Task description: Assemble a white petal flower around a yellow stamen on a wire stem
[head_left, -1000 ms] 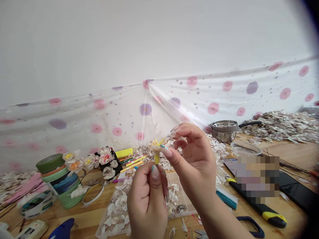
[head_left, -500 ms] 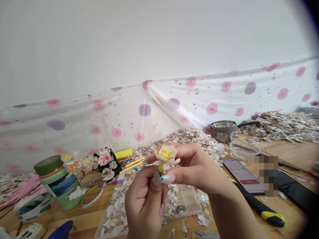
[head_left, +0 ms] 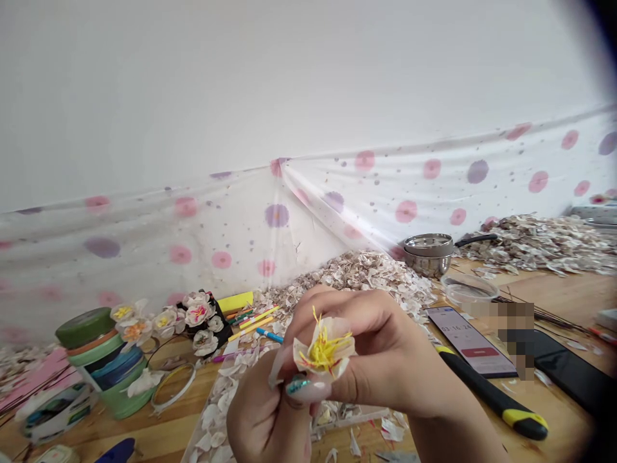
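Observation:
A small handmade flower (head_left: 324,350) with pale petals and yellow stamens is tilted so its centre faces me. My right hand (head_left: 380,354) is closed around its petals from the right, thumb below and fingers behind. My left hand (head_left: 270,405) is closed just under the bloom, where the base and stem are hidden by the fingers. Below both hands lies a clear plastic tray (head_left: 371,415) holding loose whitish petals (head_left: 216,411), partly covered by the hands.
Petal piles (head_left: 371,276) lie behind the hands. To the left are a green container (head_left: 110,373), finished flowers (head_left: 200,312) and a ring of tape (head_left: 173,389). On the right are a phone (head_left: 472,347), black-and-yellow handles (head_left: 496,399), a steel bowl (head_left: 428,254) and a dark phone (head_left: 569,366).
The flower has tipped toward me and sits lower, so its stamens now face the camera. My right fingers have closed further around the petals; the yellow base is now hidden.

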`<action>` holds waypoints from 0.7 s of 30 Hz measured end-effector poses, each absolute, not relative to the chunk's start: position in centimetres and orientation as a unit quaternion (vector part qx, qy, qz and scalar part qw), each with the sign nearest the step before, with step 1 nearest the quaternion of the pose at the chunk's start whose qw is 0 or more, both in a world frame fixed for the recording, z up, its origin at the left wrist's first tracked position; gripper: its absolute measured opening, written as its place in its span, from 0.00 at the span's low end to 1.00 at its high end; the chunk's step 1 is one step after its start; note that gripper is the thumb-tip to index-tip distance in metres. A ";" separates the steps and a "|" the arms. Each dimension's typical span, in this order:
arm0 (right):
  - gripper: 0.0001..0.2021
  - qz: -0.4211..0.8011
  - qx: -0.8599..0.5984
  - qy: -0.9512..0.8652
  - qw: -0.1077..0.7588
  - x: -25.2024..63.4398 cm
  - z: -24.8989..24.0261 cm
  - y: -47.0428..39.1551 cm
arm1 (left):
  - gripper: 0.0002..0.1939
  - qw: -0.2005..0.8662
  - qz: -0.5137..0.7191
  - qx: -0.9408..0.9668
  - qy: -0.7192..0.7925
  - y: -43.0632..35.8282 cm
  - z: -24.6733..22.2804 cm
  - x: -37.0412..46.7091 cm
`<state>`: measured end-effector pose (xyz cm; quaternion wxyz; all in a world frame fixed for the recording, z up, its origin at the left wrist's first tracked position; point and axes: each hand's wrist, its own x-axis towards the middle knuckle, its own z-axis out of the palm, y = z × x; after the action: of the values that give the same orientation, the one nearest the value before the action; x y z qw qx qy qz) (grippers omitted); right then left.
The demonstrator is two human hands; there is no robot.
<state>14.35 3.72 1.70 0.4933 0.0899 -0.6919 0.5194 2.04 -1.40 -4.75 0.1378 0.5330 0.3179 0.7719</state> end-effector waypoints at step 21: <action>0.05 0.541 0.115 -0.655 0.516 12.7 1.3 3.4 | 0.21 0.086 0.807 0.467 0.352 -1.2 -5.6 3.1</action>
<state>12.66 3.42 1.29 0.5156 0.1153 -0.6545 0.5407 3.13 -1.19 -5.59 0.0859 0.4668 0.3521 0.8067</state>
